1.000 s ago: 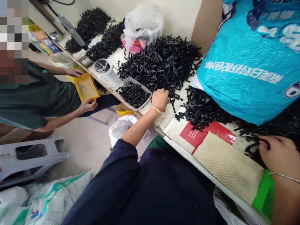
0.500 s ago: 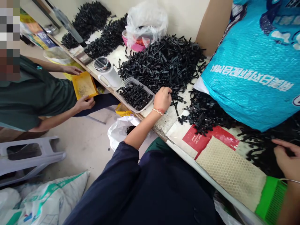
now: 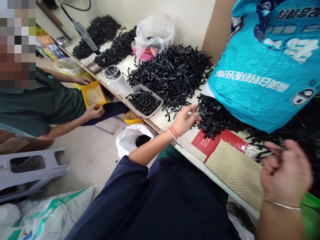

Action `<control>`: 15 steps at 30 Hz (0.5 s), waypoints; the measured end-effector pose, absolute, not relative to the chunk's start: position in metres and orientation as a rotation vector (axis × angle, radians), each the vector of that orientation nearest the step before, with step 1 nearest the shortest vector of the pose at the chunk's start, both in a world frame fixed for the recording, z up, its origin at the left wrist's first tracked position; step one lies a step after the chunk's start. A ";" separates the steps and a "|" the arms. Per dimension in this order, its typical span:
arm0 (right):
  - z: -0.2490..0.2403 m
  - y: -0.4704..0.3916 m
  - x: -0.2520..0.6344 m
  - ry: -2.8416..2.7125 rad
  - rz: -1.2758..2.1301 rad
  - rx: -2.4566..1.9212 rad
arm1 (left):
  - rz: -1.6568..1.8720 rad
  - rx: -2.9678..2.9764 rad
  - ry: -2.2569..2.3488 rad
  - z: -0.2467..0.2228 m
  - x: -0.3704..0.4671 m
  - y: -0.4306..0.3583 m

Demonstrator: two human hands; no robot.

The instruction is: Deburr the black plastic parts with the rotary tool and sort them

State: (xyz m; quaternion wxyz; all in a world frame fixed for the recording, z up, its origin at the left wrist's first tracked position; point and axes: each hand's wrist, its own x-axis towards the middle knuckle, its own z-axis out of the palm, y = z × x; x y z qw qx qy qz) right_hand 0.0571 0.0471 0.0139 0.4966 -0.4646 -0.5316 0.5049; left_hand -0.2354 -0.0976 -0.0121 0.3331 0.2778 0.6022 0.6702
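Note:
My left hand (image 3: 186, 120), with a beaded bracelet, is over the table edge beside the smaller heap of black parts (image 3: 212, 118). Its fingers are curled together and blurred; whatever they hold cannot be made out. My right hand (image 3: 287, 173) is raised over the cream honeycomb-textured mat (image 3: 233, 168), a small black strip-like part (image 3: 281, 143) pinched between thumb and fingers. A big heap of black strip-like parts (image 3: 172, 71) lies beyond my left hand. Beside it, a clear plastic box (image 3: 161, 104) holds rows of similar parts.
A large blue sack (image 3: 250, 80) stands on the right. A white mug (image 3: 122, 83) and a pink container (image 3: 141, 53) are farther back. At left, a co-worker's hands hold a yellow tray (image 3: 86, 100). Below the edge is an open white sack (image 3: 122, 143).
My left hand has left the big heap and moved right, towards the smaller heap. My right hand has come up and left from the right-hand parts, bringing a black part. The view has shifted slightly.

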 end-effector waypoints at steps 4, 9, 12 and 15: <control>0.001 -0.020 0.040 -1.084 1.746 -1.049 | 1.492 0.372 0.954 -0.017 -0.155 -0.101; 0.000 -0.043 0.051 -0.922 1.726 -1.058 | 1.395 0.321 0.947 -0.001 -0.120 -0.110; 0.008 -0.044 0.056 -0.960 1.736 -1.029 | 1.395 0.353 1.035 0.008 -0.120 -0.108; 0.014 -0.043 0.057 -1.033 1.753 -0.982 | 1.362 0.355 1.068 0.013 -0.117 -0.108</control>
